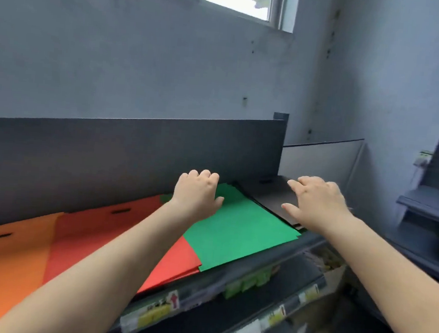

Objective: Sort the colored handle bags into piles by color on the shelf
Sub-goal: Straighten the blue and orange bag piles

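Observation:
Four flat piles of handle bags lie side by side on the top shelf (243, 270): orange (6, 259) at the left, then red (95, 235), green (239, 229) and black (269, 194) at the right. My left hand (197, 193) rests on the far left corner of the green pile, fingers bent over its back edge. My right hand (316, 201) lies flat with spread fingers on the black pile. Neither hand lifts a bag.
A dark back panel (124, 152) rises behind the piles. Lower shelves with price labels (155, 312) and green packets (248, 283) sit below. Another dark shelf unit (435, 201) with a few colored bags stands at the right, near the wall corner.

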`<move>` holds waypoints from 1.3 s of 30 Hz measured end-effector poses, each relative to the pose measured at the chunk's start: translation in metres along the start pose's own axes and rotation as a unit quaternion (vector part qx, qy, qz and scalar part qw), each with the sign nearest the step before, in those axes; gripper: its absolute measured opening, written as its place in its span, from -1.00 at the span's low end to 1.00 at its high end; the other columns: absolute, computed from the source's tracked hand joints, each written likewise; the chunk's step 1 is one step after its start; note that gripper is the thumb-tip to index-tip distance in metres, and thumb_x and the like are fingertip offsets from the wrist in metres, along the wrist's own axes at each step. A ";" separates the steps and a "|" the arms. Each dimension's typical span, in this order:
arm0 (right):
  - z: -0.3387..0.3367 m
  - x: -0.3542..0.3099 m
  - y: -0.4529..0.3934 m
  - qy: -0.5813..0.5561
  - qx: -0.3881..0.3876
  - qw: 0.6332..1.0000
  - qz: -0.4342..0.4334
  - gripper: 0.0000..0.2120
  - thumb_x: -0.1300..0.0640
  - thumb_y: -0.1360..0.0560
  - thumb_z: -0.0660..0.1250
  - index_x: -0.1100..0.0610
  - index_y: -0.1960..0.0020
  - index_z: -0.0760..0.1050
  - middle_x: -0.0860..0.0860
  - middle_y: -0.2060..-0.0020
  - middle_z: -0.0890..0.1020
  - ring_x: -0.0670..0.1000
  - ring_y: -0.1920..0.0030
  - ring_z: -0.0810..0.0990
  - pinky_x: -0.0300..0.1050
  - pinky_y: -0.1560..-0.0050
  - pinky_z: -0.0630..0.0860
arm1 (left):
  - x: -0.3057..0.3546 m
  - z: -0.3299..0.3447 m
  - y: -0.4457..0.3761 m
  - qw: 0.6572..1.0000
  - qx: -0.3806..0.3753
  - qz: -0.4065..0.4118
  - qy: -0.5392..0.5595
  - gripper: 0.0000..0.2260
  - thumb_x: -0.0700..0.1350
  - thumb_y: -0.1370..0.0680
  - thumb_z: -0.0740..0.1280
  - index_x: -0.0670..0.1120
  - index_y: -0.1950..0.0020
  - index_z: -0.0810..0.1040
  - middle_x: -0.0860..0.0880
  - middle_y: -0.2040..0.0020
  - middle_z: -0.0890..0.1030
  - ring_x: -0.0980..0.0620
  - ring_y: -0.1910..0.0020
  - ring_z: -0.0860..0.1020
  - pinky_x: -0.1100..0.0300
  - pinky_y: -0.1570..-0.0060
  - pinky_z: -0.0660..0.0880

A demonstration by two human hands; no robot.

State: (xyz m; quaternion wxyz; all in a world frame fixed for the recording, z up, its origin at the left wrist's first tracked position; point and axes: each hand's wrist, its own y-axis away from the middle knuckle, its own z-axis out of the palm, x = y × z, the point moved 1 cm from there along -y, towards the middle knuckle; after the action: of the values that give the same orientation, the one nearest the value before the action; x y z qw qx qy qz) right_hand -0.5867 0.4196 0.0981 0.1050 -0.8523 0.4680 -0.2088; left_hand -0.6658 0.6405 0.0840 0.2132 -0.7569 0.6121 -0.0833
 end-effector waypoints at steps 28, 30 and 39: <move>0.084 0.393 0.057 0.099 -0.093 0.910 0.392 -0.45 -0.21 -0.56 0.15 0.08 -0.43 0.25 0.05 -0.36 0.38 0.10 -0.37 0.32 0.03 -0.34 0.28 | 0.447 0.040 -0.283 0.914 0.041 0.376 0.149 -0.57 0.13 -0.57 0.18 -0.06 -0.37 0.32 -0.05 -0.31 0.44 -0.10 -0.30 0.38 0.04 -0.19 0.31; 0.095 0.420 0.061 0.098 -0.101 0.906 0.400 -0.46 -0.20 -0.56 0.15 0.08 -0.42 0.26 0.06 -0.36 0.38 0.10 -0.37 0.32 0.04 -0.34 0.28 | 0.477 0.045 -0.294 0.914 0.040 0.378 0.145 -0.57 0.14 -0.57 0.18 -0.05 -0.36 0.32 -0.05 -0.30 0.44 -0.10 -0.29 0.39 0.04 -0.20 0.31; 0.145 0.543 0.068 0.088 -0.109 0.908 0.394 -0.47 -0.18 -0.56 0.15 0.07 -0.43 0.26 0.05 -0.33 0.40 0.11 -0.34 0.34 0.06 -0.31 0.28 | 0.604 0.073 -0.335 0.916 0.029 0.370 0.151 -0.56 0.15 -0.57 0.18 -0.05 -0.37 0.31 -0.04 -0.29 0.44 -0.08 -0.27 0.41 0.06 -0.16 0.34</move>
State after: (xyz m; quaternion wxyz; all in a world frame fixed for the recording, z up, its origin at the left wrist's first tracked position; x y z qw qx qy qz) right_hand -0.3139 -0.0763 0.0834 0.0436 -0.5828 0.7930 -0.1721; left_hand -0.1954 0.1291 0.0792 0.1556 -0.4484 0.8707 -0.1291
